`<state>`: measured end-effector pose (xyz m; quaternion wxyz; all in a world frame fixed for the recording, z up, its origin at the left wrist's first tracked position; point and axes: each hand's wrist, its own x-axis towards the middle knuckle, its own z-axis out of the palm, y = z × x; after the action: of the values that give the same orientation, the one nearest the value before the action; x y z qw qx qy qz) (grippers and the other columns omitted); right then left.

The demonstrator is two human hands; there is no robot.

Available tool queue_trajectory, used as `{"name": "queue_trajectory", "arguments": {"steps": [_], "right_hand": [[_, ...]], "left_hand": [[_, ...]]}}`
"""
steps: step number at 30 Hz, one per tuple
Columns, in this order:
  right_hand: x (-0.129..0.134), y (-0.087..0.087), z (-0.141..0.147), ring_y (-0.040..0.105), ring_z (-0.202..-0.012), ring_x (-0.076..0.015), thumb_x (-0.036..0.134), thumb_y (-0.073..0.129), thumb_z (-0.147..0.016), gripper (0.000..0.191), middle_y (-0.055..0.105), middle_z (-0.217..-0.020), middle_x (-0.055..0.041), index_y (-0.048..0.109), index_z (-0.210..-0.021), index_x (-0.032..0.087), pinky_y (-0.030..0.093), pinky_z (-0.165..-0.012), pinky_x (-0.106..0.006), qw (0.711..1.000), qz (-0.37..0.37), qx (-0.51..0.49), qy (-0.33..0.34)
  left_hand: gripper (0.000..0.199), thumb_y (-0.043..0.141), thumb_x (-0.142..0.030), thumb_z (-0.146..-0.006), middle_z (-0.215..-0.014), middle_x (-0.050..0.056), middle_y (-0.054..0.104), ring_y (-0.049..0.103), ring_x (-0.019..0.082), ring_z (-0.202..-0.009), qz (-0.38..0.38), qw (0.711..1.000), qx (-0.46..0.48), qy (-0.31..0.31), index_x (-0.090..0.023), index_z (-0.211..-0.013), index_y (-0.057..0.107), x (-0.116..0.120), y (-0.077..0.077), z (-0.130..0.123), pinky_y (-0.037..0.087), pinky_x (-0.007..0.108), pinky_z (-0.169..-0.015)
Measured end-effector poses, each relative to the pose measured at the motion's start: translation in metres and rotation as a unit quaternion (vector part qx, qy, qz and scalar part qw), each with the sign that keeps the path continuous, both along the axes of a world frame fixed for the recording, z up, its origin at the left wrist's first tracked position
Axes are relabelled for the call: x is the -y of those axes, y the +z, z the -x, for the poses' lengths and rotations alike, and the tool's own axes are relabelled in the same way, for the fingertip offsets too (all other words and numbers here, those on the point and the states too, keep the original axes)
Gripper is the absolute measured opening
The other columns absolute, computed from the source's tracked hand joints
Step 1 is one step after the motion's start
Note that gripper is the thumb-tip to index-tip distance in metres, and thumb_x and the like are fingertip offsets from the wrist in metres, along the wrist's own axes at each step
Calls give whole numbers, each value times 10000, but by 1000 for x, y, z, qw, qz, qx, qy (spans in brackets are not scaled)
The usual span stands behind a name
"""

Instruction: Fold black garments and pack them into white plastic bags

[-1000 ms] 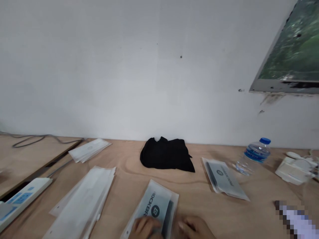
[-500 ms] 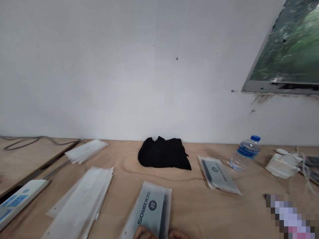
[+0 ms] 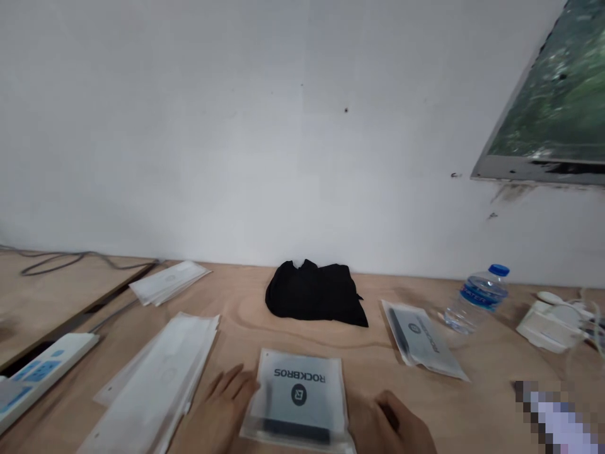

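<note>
Between my hands a frosted plastic pouch point(image 3: 307, 384) lies on the wooden table, its ROCKBROS lettering upside down to me and a dark strip showing inside near its close edge. My left hand point(image 3: 227, 403) rests at the pouch's left edge, fingers stretched out and slightly spread. Against the right edge sits my right hand point(image 3: 394, 425), its fingers curled and partly blurred; whether they grip the pouch is hidden. A second filled ROCKBROS pouch point(image 3: 420, 337) lies farther right. To the left are flat, frosted pouches point(image 3: 165, 372) in an overlapping pile.
A folded black cloth point(image 3: 314, 293) lies by the wall. More pouches point(image 3: 170, 282) lie at the back left, near a power strip point(image 3: 47, 372) and cable. On the right are a water bottle point(image 3: 477, 299), a white device point(image 3: 551, 325) with cords, and a pixelated object point(image 3: 558, 419).
The near pouch has turned from a slanted position to lie square before me, lettering now across its far side. Both hands have come further into view on either side of it.
</note>
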<state>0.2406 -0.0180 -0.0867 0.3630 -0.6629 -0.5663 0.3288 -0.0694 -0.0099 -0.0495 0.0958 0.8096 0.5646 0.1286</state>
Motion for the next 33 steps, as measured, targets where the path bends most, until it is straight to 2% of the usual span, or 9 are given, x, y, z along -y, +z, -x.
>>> {"name": "queue_trajectory", "arguments": {"steps": [2,3,6,9,12,22,25,30,33], "right_hand": [[-9,6,26,626,-1003,-266,379,478,-823,300,716,-1045,-56,692,-983,242,464,-874,-351,995,-64,36,65],[-16,5,40,540,-1171,-283,364,475,-829,378,638,-1229,-61,648,-1139,235,381,-1007,-395,988,-94,59,106],[-32,-12,73,312,-1359,-300,349,507,-820,563,383,-1454,-32,442,-1368,235,179,-1127,-499,961,-98,151,209],[-40,-35,82,234,-1389,-293,385,461,-854,606,246,-1499,-4,305,-1422,245,163,-1126,-537,937,-89,237,240],[-41,-49,80,215,-1394,-292,409,413,-877,604,207,-1505,-5,255,-1431,228,195,-1116,-547,915,-97,310,240],[-52,-83,79,331,-1344,-317,498,412,-876,590,300,-1469,-37,350,-1398,231,345,-1052,-519,891,-112,369,239],[-50,-81,78,340,-1344,-301,490,425,-870,592,307,-1473,-15,344,-1402,245,341,-1060,-495,897,-123,354,233],[-45,-58,63,303,-1365,-287,504,478,-838,676,298,-1493,-15,294,-1431,237,282,-1094,-493,917,-126,293,242],[-49,-47,42,336,-1342,-327,536,508,-805,710,380,-1458,-110,394,-1396,158,256,-1091,-522,957,-95,222,162]], "left_hand": [[427,480,-274,-890,-1393,47,498,395,287,-1312,-25,999,4,-37,-297,-1315,495,-11,2,-19,303,485,-1075],[507,496,-378,-895,-1447,55,424,340,296,-1344,-36,997,13,-67,-296,-1386,396,-15,-1,-31,262,512,-1096],[768,500,-576,-850,-1509,81,291,238,325,-1384,-37,993,24,-109,-282,-1469,151,-23,-21,-61,183,593,-1099],[832,482,-619,-839,-1526,99,224,198,336,-1394,-7,994,26,-108,-269,-1470,67,-26,-36,-69,160,612,-1095],[831,453,-632,-847,-1535,84,190,177,321,-1402,22,994,21,-107,-278,-1462,22,-26,-37,-64,170,599,-1099],[862,458,-657,-827,-1499,118,285,273,352,-1366,-1,994,9,-113,-230,-1465,64,-33,-47,-62,258,599,-1071],[835,426,-681,-826,-1491,109,312,282,339,-1365,31,994,13,-104,-229,-1466,135,-34,-43,-64,257,590,-1080],[765,381,-654,-862,-1506,78,269,256,297,-1382,39,997,0,-67,-239,-1461,149,-32,-39,-45,227,568,-1106],[696,342,-621,-888,-1502,71,261,244,316,-1383,24,999,-31,-1,-239,-1450,190,-30,-43,-22,173,639,-1089]]}}
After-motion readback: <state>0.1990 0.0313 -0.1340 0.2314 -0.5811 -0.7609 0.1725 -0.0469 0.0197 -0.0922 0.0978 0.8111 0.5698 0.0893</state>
